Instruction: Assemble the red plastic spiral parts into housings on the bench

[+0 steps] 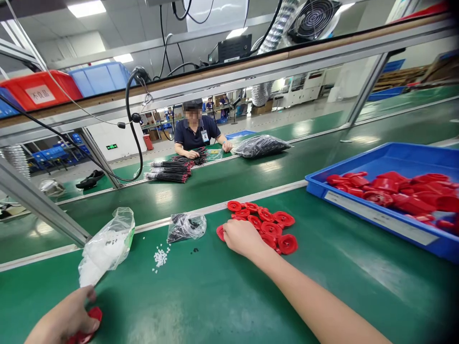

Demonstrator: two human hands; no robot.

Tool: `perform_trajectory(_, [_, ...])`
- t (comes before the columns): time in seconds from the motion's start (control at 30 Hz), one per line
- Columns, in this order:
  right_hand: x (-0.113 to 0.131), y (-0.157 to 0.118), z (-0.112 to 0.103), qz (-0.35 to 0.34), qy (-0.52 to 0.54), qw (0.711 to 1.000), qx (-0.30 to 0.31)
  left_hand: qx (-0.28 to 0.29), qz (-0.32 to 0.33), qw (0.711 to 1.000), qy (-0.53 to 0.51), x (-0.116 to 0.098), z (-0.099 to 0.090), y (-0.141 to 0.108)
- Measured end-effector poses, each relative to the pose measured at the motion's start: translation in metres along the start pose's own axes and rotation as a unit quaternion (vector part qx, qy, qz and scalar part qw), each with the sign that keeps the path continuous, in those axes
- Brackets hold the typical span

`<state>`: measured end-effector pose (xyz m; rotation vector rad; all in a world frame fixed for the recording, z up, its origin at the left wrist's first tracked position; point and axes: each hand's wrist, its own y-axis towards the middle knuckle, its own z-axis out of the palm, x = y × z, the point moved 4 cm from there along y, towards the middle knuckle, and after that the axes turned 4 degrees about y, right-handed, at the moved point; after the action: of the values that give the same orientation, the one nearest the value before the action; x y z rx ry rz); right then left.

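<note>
At the lower left, my left hand (66,315) is curled round a red plastic part (95,314), with the thumb against it; the palm hides much of the piece. My right hand (242,234) reaches to the left side of a cluster of red dished plastic parts (271,228). Its fingers are closed at a red plastic part (220,232) on the cluster's edge, and the hand covers most of their grip. Small white pieces (160,257) and a few tiny black pieces (194,250) lie on the green bench top (172,306) between my hands.
A clear bag of white pieces (107,246) and a bag of black pieces (186,227) lie along the bench's far edge. A blue tray (376,217) of red parts stands right. Opposite, a person (197,129) handles black wires (172,171). An overhead shelf (222,79) spans the bench.
</note>
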<state>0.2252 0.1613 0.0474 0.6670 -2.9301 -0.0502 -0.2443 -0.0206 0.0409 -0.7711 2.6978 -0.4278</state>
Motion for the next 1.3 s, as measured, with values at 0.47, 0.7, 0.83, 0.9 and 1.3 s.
perform_trajectory(0.47, [0.015, -0.006, 0.006, -0.051, -0.030, 0.997, 0.048, 0.052, 0.356, 0.933, -0.014, -0.220, 0.093, -0.086])
perform_trajectory(0.7, [0.018, -0.003, 0.016, -0.022, -0.022, 0.999, -0.011, -0.138, 0.390, 0.906, -0.094, -0.205, 0.082, -0.047])
perform_trajectory(0.83, [0.045, -0.010, 0.022, -0.096, 0.023, 0.995, -0.024, -0.314, 0.385, 0.866, -0.048, -0.187, 0.066, -0.011])
perform_trajectory(0.9, [0.059, -0.016, 0.028, -0.150, 0.049, 0.987, -0.008, -0.331, 0.379, 0.864, -0.021, -0.188, 0.066, 0.002])
perform_trajectory(1.3, [0.064, -0.019, 0.036, -0.194, 0.084, 0.977, -0.010, -0.314, 0.347, 0.881, 0.064, -0.219, 0.059, 0.021])
